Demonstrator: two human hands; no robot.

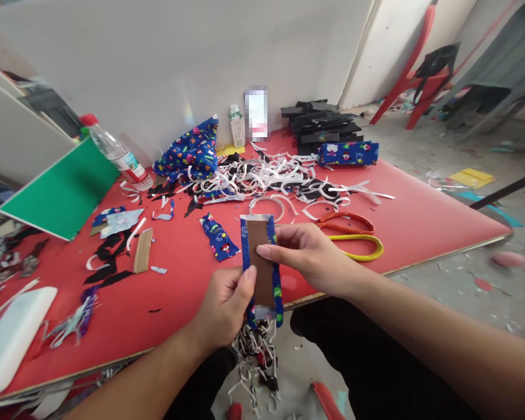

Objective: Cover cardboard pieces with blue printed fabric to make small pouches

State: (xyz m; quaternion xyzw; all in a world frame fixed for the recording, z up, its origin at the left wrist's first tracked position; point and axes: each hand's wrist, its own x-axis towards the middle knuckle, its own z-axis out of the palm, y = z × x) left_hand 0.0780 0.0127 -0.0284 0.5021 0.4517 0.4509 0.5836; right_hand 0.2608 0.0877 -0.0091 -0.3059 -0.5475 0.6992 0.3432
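Observation:
Between my two hands, at the table's front edge, is a brown cardboard strip [262,286] with blue patterned material folded over its long sides. My left hand [227,300] pinches its lower left edge, thumb on top. Higher up, on the right edge, my right hand [306,251] grips it with the thumb lying on the brown face. Just beyond on the table lies a loose blue patterned piece [219,236]. Scissors with one red and one yellow handle loop [363,248] rest beside my right hand, their blades hidden.
White and black offcut strips [271,175] cover the back of the red table [420,216]. Behind them stand a blue patterned bundle [190,149], a small carton bottle [236,125] and stacked black pieces [324,125]. A plastic bottle [122,157] and green board [65,189] are at left.

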